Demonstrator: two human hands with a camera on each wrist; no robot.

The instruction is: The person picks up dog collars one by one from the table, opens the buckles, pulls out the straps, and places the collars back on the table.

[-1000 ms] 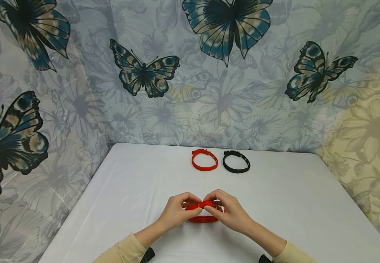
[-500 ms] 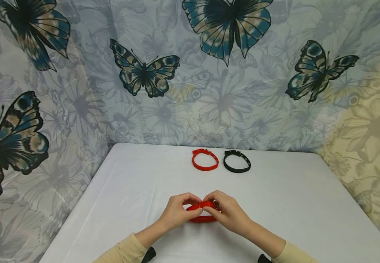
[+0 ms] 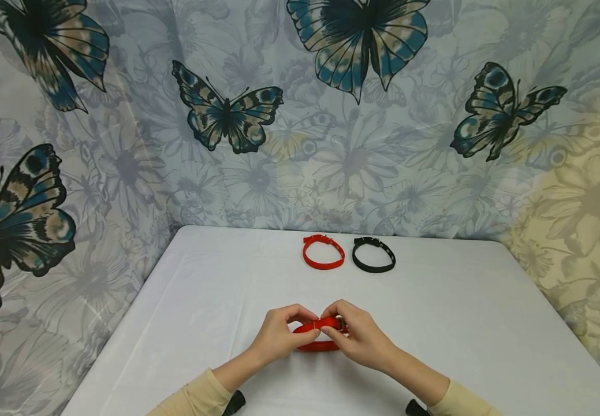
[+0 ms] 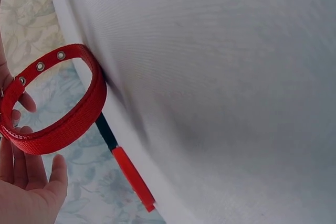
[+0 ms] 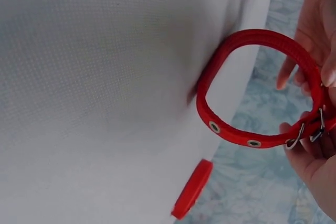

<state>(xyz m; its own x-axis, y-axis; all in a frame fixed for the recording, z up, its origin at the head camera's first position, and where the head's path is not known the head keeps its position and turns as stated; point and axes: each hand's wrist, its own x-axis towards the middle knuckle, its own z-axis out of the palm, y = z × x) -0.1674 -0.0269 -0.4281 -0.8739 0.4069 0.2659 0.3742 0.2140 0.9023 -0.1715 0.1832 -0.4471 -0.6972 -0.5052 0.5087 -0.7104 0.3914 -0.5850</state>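
Note:
A red pet collar (image 3: pixel 321 346), looped and fastened, stands on its edge near the front middle of the white table. My left hand (image 3: pixel 277 334) pinches the top of the band on its left side, thumb and fingers close to the strap's tip. From the other side my right hand (image 3: pixel 360 336) pinches the same stretch beside the metal buckle (image 5: pixel 317 125). The right wrist view also shows a D-ring (image 5: pixel 296 137) and metal eyelets (image 5: pixel 254 144) along the band. More eyelets (image 4: pixel 40 66) show in the left wrist view. Fingertips partly hide the strap's overlap.
Toward the back of the white table (image 3: pixel 216 277) lie another red collar (image 3: pixel 323 266) and a black collar (image 3: pixel 374 269), side by side and both looped. A butterfly-patterned cloth (image 3: pixel 258 190) hangs behind the table and on its sides.
Both hands keep nearly the same place with the red collar between them. The buckle has turned slightly at my right fingers and shows more plainly.

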